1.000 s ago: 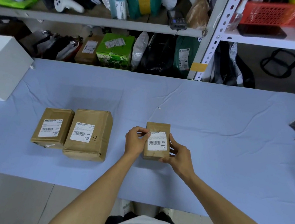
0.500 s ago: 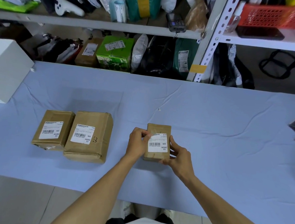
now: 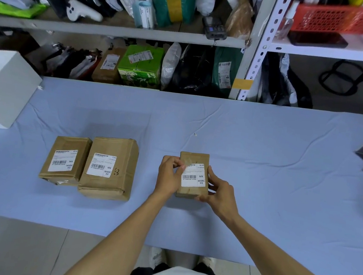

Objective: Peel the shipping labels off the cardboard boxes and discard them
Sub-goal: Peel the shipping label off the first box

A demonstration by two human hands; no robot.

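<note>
cardboard box (image 3: pixel 194 158), left hand (image 3: pixel 168 176) at label (image 3: pixel 194 177)

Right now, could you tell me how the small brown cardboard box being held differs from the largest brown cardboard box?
The small box is gripped by the right hand, left hand pinching its label; the largest box lies untouched, its label flat. Both bear white barcode labels.
</note>
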